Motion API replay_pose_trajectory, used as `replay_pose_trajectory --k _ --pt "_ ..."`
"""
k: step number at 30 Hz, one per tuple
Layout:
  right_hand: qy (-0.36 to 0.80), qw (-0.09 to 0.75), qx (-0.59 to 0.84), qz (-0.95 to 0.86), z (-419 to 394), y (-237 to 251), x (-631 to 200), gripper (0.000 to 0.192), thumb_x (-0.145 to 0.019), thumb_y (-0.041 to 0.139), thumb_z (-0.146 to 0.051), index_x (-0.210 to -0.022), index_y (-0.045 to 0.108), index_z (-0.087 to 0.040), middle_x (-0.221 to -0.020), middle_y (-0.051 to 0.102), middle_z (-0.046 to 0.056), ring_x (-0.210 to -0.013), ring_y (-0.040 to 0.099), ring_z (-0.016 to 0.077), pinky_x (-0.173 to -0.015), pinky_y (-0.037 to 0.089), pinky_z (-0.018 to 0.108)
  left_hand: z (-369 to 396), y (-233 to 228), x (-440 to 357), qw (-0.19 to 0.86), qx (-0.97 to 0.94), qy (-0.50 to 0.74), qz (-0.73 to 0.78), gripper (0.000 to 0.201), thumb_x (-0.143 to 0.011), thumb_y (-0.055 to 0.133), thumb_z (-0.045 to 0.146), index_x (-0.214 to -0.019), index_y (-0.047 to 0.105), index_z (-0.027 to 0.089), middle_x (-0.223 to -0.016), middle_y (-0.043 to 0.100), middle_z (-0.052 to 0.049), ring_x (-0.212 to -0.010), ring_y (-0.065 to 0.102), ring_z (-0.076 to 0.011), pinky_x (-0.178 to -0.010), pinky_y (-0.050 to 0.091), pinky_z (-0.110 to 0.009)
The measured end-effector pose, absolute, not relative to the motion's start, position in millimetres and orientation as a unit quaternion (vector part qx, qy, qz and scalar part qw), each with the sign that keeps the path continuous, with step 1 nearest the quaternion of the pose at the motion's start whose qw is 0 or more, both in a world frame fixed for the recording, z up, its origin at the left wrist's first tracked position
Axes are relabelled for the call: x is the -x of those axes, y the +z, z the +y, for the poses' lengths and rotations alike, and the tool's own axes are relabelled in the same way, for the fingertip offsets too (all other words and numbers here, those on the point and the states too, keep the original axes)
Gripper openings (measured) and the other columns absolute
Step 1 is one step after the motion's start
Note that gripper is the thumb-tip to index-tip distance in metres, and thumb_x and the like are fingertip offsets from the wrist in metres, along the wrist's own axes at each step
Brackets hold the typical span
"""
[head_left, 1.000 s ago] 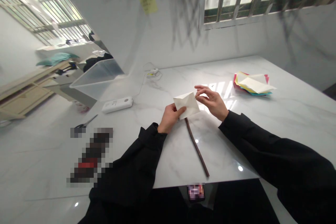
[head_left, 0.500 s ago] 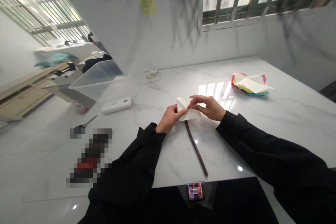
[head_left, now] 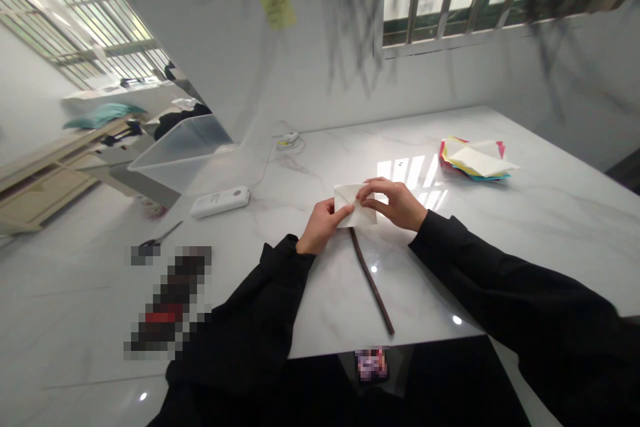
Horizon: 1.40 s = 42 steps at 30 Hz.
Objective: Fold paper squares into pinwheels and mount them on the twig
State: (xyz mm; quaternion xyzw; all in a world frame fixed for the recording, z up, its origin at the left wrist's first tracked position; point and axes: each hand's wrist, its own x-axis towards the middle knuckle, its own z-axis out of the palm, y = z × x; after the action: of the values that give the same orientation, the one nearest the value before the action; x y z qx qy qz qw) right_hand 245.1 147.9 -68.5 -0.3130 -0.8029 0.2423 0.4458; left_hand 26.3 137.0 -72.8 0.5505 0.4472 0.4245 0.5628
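White marble table [head_left: 500, 227] fills the view, and we sweep across it from the left. Scissors [head_left: 159, 238] lie at the far left edge, beside a pixelated dark patch with nothing readable in it. Next comes a clear plastic bin [head_left: 183, 150], and in front of it a white power bank [head_left: 220, 201] with small print on top, too tiny to read. Up on the wall, a yellow sticky note [head_left: 277, 5] carries handwriting, too blurred to make out. A small white charger with a cable [head_left: 289, 140] sits near the wall.

Now the centre. The left hand [head_left: 323, 227] comes in from a black sleeve, wrist low near the table, thumb on top and fingers underneath, its grip pinched on the lower left corner of a folded white paper [head_left: 350, 203]. That paper is held just above the table, in the middle, between both hands. The right hand [head_left: 395, 203] reaches in from the other side, palm down, fingers curled, thumb and forefinger closed on the paper's upper edge near its middle.

Directly below the paper, a thin dark brown stick [head_left: 373, 283] lies on the table, slanting toward the near edge. Far right, well apart from the hands, sits a stack of coloured paper sheets [head_left: 475, 160], a white one on top.
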Motion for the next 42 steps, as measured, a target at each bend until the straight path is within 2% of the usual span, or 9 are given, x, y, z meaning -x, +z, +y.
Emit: replay_pose_trajectory --k 3,8,13,16,22,31,39,42 --pt "0.244 0.442 0.303 -0.808 148.6 -68.1 -244.9 0.009 -0.098 0.066 -0.033 -0.095 0.074 -0.029 -0.108 0.078 0.003 -0.110 0.069 0.0259 -0.102 0.053 0.047 136.5 -71.8 -27.7 0.553 -0.546 0.433 0.457 0.041 -0.069 0.088 0.047 -0.089 0.077 0.013 -0.082 0.075 -0.005 -0.068 0.060 -0.0160 -0.064 0.044 -0.026" --pt "0.232 0.453 0.313 -0.802 146.7 -66.2 -243.2 0.008 -0.097 0.068 -0.031 -0.092 0.075 -0.029 -0.107 0.078 0.003 -0.122 0.064 0.0290 -0.108 0.050 0.051 137.5 -73.3 -28.1 0.543 -0.544 0.437 0.467 0.043 -0.070 0.086 0.047 -0.093 0.078 0.012 -0.083 0.075 -0.006 -0.069 0.061 -0.0171 -0.064 0.045 -0.027" --pt "0.224 0.496 0.360 -0.758 145.5 -73.2 -237.3 0.008 -0.093 0.074 -0.035 -0.090 0.077 -0.029 -0.136 0.067 0.006 -0.129 0.059 0.0315 -0.115 0.043 0.057 136.6 -73.7 -30.1 0.539 -0.534 0.449 0.472 0.044 -0.071 0.086 0.045 -0.099 0.077 0.011 -0.087 0.077 -0.007 -0.073 0.063 -0.0184 -0.067 0.046 -0.028" --pt "0.246 0.490 0.373 -0.748 147.1 -82.7 -234.1 0.010 -0.092 0.077 -0.039 -0.091 0.079 -0.029 -0.142 0.062 0.007 -0.133 0.057 0.0318 -0.117 0.041 0.056 135.2 -72.6 -31.5 0.540 -0.530 0.461 0.463 0.047 -0.072 0.086 0.046 -0.102 0.078 0.010 -0.090 0.077 -0.007 -0.075 0.064 -0.0187 -0.070 0.047 -0.028" --pt "0.283 0.490 0.365 -0.739 150.4 -93.7 -231.9 0.014 -0.092 0.076 -0.041 -0.094 0.080 -0.028 -0.137 0.062 0.008 -0.129 0.060 0.0293 -0.115 0.045 0.052 134.4 -72.5 -32.1 0.546 -0.527 0.470 0.452 0.048 -0.072 0.087 0.048 -0.100 0.079 0.010 -0.087 0.077 -0.007 -0.076 0.064 -0.0187 -0.072 0.047 -0.029" --pt "0.234 0.487 0.400 -0.740 151.3 -96.8 -233.0 0.009 -0.090 0.079 -0.037 -0.095 0.082 -0.031 -0.130 0.066 0.008 -0.126 0.060 0.0310 -0.111 0.048 0.053 136.1 -76.4 -30.9 0.561 -0.520 0.469 0.442 0.042 -0.072 0.089 0.044 -0.096 0.080 0.011 -0.089 0.077 -0.008 -0.077 0.064 -0.0190 -0.071 0.047 -0.029" --pt "0.235 0.481 0.416 -0.735 150.6 -94.7 -233.0 0.012 -0.090 0.078 -0.040 -0.094 0.082 -0.029 -0.124 0.066 0.010 -0.122 0.062 0.0315 -0.108 0.049 0.053 135.4 -75.5 -30.9 0.562 -0.532 0.468 0.428 0.046 -0.072 0.089 0.047 -0.100 0.080 0.012 -0.092 0.078 -0.008 -0.078 0.066 -0.0196 -0.072 0.049 -0.029" --pt "0.255 0.484 0.414 -0.728 148.0 -89.6 -231.8 0.015 -0.090 0.078 -0.041 -0.093 0.081 -0.027 -0.122 0.067 0.010 -0.116 0.064 0.0296 -0.101 0.053 0.050 135.3 -74.8 -30.8 0.556 -0.548 0.466 0.416 0.048 -0.074 0.088 0.048 -0.104 0.081 0.012 -0.096 0.079 -0.009 -0.083 0.068 -0.0210 -0.075 0.050 -0.030"
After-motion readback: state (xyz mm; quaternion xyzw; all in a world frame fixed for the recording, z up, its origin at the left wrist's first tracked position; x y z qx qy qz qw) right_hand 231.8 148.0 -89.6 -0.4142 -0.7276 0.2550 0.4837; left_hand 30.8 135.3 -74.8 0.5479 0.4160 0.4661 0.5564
